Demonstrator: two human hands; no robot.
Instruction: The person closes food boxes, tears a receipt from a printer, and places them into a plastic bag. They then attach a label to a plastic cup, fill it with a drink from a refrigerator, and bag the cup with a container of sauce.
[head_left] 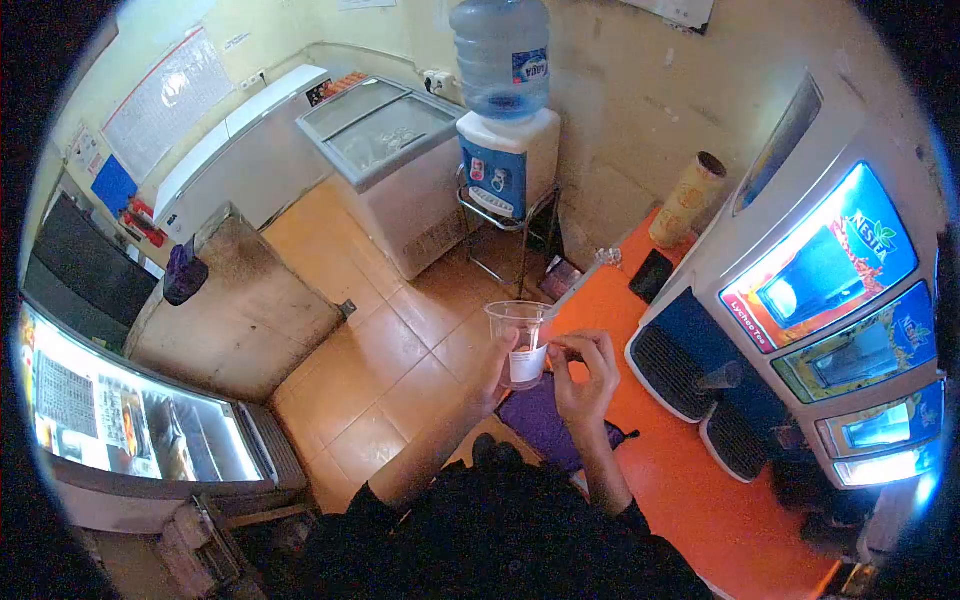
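Note:
A clear plastic cup [523,322] with a white label [527,365] on its side stands upright in my left hand [494,375], whose fingers wrap round its left side. At the label's right edge, my right hand [586,375] has thumb and index finger pinched together; whether they grip the label's edge is too small to tell. Below the hands a purple cloth [543,422] lies on the orange counter [660,470].
A drink dispenser [800,300] with lit panels lines the right side. Behind the cup stand a water dispenser [508,165] and a glass-topped freezer [385,135]. A lit display case [150,420] is at the left. A cardboard tube [687,205] and a black phone-like object [652,275] rest on the counter.

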